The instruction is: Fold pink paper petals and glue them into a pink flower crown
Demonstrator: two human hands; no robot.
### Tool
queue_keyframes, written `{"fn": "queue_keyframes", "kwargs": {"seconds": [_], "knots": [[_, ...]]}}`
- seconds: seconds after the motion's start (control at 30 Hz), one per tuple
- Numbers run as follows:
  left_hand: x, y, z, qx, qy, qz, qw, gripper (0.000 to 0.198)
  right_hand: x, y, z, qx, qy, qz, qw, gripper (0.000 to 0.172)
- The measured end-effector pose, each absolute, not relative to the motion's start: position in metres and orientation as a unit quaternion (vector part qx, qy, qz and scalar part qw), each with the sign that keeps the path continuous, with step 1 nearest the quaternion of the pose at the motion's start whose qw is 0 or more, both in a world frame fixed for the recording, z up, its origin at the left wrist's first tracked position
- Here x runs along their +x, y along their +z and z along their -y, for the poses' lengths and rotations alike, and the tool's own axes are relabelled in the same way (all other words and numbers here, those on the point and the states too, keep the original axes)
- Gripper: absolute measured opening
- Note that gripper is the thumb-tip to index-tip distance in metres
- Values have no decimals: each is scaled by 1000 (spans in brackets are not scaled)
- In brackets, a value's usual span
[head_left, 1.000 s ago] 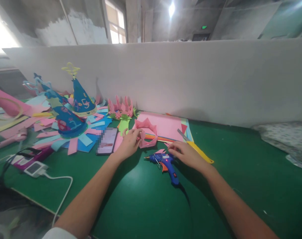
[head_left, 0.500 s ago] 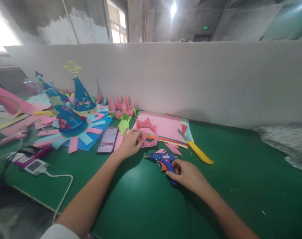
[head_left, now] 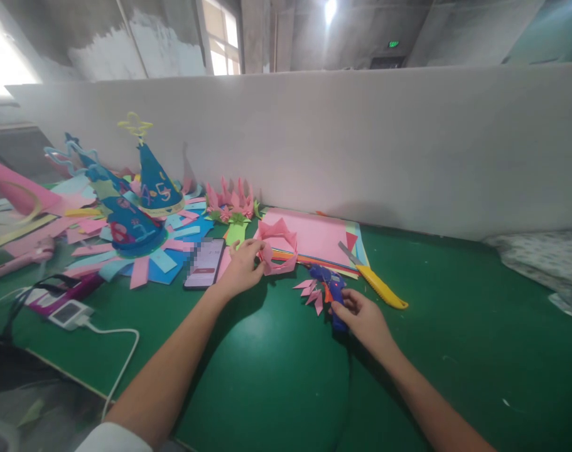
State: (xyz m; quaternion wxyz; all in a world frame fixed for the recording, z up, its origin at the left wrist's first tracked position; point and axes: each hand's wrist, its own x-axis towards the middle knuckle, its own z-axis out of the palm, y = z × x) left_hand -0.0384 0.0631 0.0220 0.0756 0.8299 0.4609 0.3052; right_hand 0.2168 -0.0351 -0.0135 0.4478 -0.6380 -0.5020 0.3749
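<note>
My left hand (head_left: 242, 267) is at the left side of a folded pink paper crown (head_left: 290, 245), its thumb and fingertips closed on the near left edge. My right hand (head_left: 366, 317) grips the handle of a blue glue gun (head_left: 335, 287) with an orange trigger. The gun's nozzle points up and to the left, close to the crown's right side. Several small folded pink paper pieces (head_left: 309, 290) lie left of the gun. Behind the crown is a stack of coloured paper sheets (head_left: 314, 231), pink on top.
A yellow utility knife (head_left: 380, 285) lies right of the gun, blade on the sheets. Left of my left hand are a phone (head_left: 205, 267), blue cone hats (head_left: 157, 182) and paper strips. A finished-looking pink crown (head_left: 232, 201) stands against the white partition (head_left: 384, 138). A white cable (head_left: 125, 364) hangs at left.
My right hand has moved the glue gun right and turned its nozzle upward, uncovering the small pink pieces. My left hand and the pink crown have shifted slightly left.
</note>
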Motion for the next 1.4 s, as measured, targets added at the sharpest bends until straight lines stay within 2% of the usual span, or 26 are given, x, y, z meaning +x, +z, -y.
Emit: {"fn": "queue_keyframes", "kwargs": {"seconds": [0.07, 0.1, 0.2, 0.3, 0.4, 0.63, 0.77, 1.07, 1.27, 1.4], "knots": [[-35, 24, -58, 807, 374, -454, 61, 44, 217, -14, 34, -608, 434, 452, 487, 37], [-32, 24, -54, 786, 420, -450, 51, 45, 217, -13, 34, -599, 453, 431, 501, 40], [-16, 22, -38, 759, 511, -400, 60, 22, 215, -10, 34, -585, 473, 396, 527, 45], [7, 13, -22, 806, 438, -351, 187, 15, 213, -6, 36, -577, 471, 401, 533, 45], [26, -2, -14, 828, 350, -356, 255, 27, 212, -5, 37, -568, 462, 412, 542, 43], [40, -20, -16, 909, 250, -303, 140, 44, 213, -12, 34, -561, 447, 377, 587, 42], [40, -18, -17, 930, 212, -264, 141, 32, 215, -16, 32, -558, 430, 381, 599, 40], [33, -14, -20, 904, 259, -298, 166, 17, 216, -15, 34, -558, 428, 401, 588, 37], [28, -13, -22, 912, 262, -287, 130, 23, 212, -8, 37, -510, 500, 401, 574, 25], [29, -11, -20, 886, 299, -296, 192, 23, 211, -10, 39, -455, 562, 394, 567, 24]]}}
